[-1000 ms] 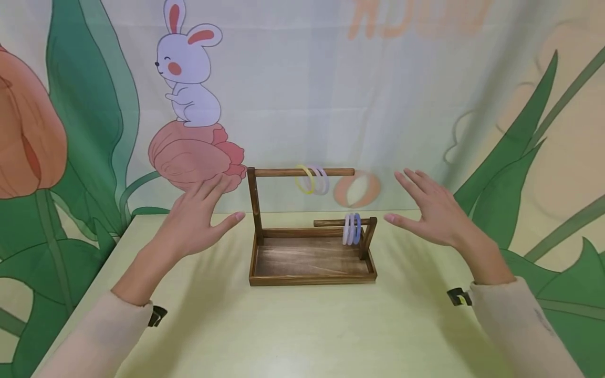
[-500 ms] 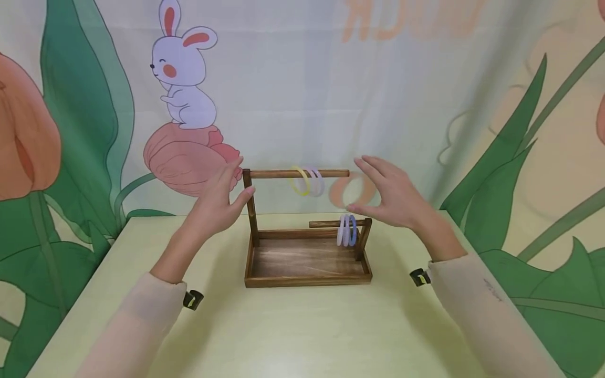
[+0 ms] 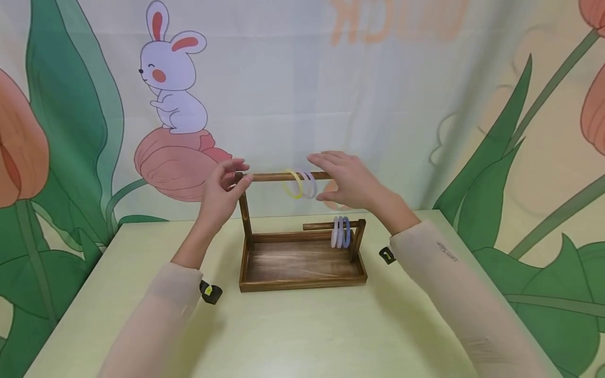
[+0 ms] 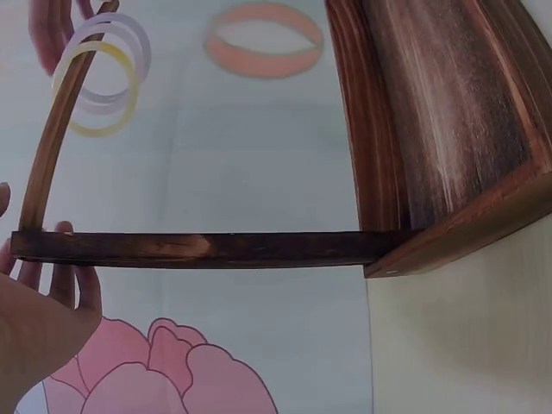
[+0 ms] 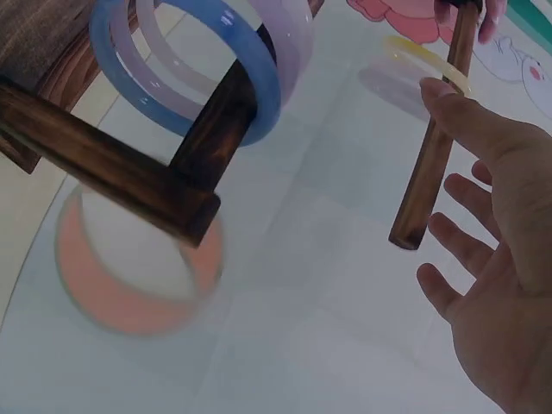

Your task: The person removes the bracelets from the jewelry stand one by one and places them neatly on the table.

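A brown wooden bangle stand (image 3: 302, 286) has a tray base, a tall post at left with a long upper bar (image 3: 267, 177), and a short post at right with a lower bar (image 3: 314, 227). My left hand (image 3: 219, 194) holds the top of the tall post, fingers behind it, as the left wrist view also shows. A yellow bangle (image 3: 299, 189) and pale purple bangles (image 3: 312, 190) hang on the upper bar. Beside them, my right hand (image 3: 352, 181) is around the bar's free end with fingers spread apart from the bangles. White and blue bangles (image 3: 347, 232) hang on the lower bar.
The stand rests on a pale green table (image 3: 293, 331). Behind hangs a printed curtain (image 3: 255, 79) with a rabbit and tulips. A black clip-like device (image 3: 210, 292) sits at the left cuff and another (image 3: 387, 255) at the right cuff.
Both hands have moved inward from either side of the stand. The left has taken hold of the tall post's top; the right has come over the upper bar's free end. Bangles stay put.
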`<state>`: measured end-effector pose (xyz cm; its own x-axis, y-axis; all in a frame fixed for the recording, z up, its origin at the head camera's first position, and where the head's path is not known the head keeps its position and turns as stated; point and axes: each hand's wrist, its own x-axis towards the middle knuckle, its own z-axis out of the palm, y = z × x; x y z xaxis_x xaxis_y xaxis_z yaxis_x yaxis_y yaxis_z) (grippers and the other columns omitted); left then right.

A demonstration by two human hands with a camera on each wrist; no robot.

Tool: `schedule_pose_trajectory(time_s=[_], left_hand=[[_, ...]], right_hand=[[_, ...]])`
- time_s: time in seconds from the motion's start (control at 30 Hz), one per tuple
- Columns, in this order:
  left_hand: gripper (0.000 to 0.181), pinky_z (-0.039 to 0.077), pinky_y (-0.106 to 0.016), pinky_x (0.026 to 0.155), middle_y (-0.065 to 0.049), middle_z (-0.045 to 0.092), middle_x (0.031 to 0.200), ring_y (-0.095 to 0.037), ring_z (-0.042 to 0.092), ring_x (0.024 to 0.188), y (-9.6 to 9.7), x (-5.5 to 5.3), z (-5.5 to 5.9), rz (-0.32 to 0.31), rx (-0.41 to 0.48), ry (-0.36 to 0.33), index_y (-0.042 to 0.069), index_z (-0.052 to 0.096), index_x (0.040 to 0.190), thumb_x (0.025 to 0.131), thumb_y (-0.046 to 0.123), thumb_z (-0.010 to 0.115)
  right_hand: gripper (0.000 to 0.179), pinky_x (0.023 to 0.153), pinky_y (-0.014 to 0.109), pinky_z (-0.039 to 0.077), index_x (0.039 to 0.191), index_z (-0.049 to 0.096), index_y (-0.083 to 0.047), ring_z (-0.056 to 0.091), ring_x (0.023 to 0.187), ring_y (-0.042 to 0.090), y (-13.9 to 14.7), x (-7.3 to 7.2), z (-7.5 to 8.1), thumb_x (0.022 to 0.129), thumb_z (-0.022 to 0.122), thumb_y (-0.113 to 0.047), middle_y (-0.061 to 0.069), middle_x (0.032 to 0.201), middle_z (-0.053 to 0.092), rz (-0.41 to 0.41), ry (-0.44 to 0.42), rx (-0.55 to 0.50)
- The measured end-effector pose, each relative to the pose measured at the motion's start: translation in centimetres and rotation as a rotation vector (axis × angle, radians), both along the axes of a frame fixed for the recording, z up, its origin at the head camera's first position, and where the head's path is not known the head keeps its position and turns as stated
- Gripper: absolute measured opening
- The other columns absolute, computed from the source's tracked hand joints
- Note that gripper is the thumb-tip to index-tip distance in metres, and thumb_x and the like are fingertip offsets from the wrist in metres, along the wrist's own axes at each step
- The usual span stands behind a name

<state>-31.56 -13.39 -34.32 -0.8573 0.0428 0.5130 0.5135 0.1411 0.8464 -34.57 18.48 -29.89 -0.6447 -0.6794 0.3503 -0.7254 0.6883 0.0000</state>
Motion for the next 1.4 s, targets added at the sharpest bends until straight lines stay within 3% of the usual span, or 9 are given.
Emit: schedule_pose_trajectory(time_s=[0.1, 0.33, 0.5, 0.73, 0.9, 1.1, 1.4], left_hand=[[0.037, 0.050, -0.024, 0.086, -0.019, 0.061, 0.120, -0.024, 0.063, 0.103, 0.2, 0.2, 0.0, 0.005, 0.035, -0.014, 0.001, 0.055, 0.130, 0.097, 0.013, 0.065], [0.035, 0.047, -0.026, 0.087, -0.007, 0.063, 0.110, -0.020, 0.061, 0.099, -0.3, -2.3, -2.2, 0.084, 0.082, -0.103, 0.006, 0.064, 0.119, 0.094, 0.029, 0.069], [0.033, 0.045, -0.028, 0.085, -0.005, 0.064, 0.111, -0.017, 0.060, 0.103, -0.3, -2.0, -1.7, 0.088, 0.050, -0.144, 0.008, 0.065, 0.120, 0.094, 0.028, 0.070], [0.035, 0.046, -0.030, 0.084, -0.012, 0.063, 0.115, -0.024, 0.060, 0.106, -0.4, -1.0, -0.5, 0.040, -0.027, -0.142, 0.001, 0.061, 0.124, 0.096, 0.021, 0.067], [0.039, 0.043, -0.034, 0.090, -0.005, 0.062, 0.117, -0.018, 0.060, 0.109, -1.5, -1.5, -0.9, 0.025, -0.108, -0.159, 0.009, 0.061, 0.125, 0.095, 0.032, 0.069], [0.037, 0.044, -0.036, 0.086, -0.003, 0.063, 0.114, -0.018, 0.062, 0.106, -2.1, -2.0, -1.2, 0.022, -0.114, -0.154, 0.014, 0.063, 0.120, 0.092, 0.036, 0.072], [0.037, 0.044, -0.035, 0.081, -0.001, 0.064, 0.113, -0.018, 0.062, 0.102, -1.8, -2.0, -1.1, 0.050, -0.123, -0.148, 0.013, 0.062, 0.120, 0.092, 0.037, 0.071]], right_hand=[[0.085, 0.106, 0.056, 0.034, 0.153, 0.038, -0.018, 0.034, 0.142, 0.026, -1.0, -0.2, -0.1, 0.083, 0.080, -0.039, 0.000, 0.155, 0.040, 0.016, -0.019, 0.006], [0.080, 0.107, 0.054, 0.034, 0.153, 0.037, -0.018, 0.031, 0.144, 0.025, -2.0, -0.6, -0.8, 0.087, 0.077, -0.036, -0.001, 0.156, 0.037, 0.035, -0.010, 0.045], [0.078, 0.108, 0.052, 0.034, 0.153, 0.038, -0.018, 0.033, 0.142, 0.024, -2.0, -0.7, -1.2, 0.087, 0.077, -0.034, -0.001, 0.153, 0.042, 0.028, -0.045, 0.023], [0.075, 0.109, 0.051, 0.034, 0.150, 0.043, -0.016, 0.038, 0.139, 0.025, -1.8, -1.2, -1.3, 0.085, 0.079, -0.033, 0.000, 0.149, 0.047, 0.046, -0.071, -0.017], [0.078, 0.112, 0.047, 0.031, 0.150, 0.042, -0.016, 0.037, 0.139, 0.024, -1.6, -1.3, -1.4, 0.084, 0.079, -0.036, 0.000, 0.150, 0.045, 0.042, -0.095, -0.027], [0.075, 0.113, 0.042, 0.031, 0.149, 0.043, -0.018, 0.036, 0.139, 0.021, -1.3, -1.1, -1.5, 0.085, 0.077, -0.042, -0.003, 0.149, 0.045, 0.020, -0.124, -0.056], [0.070, 0.104, 0.049, 0.037, 0.143, 0.052, -0.013, 0.045, 0.130, 0.023, -1.9, -0.6, -1.4, 0.088, 0.069, -0.053, 0.002, 0.140, 0.052, -0.014, -0.074, -0.105]])
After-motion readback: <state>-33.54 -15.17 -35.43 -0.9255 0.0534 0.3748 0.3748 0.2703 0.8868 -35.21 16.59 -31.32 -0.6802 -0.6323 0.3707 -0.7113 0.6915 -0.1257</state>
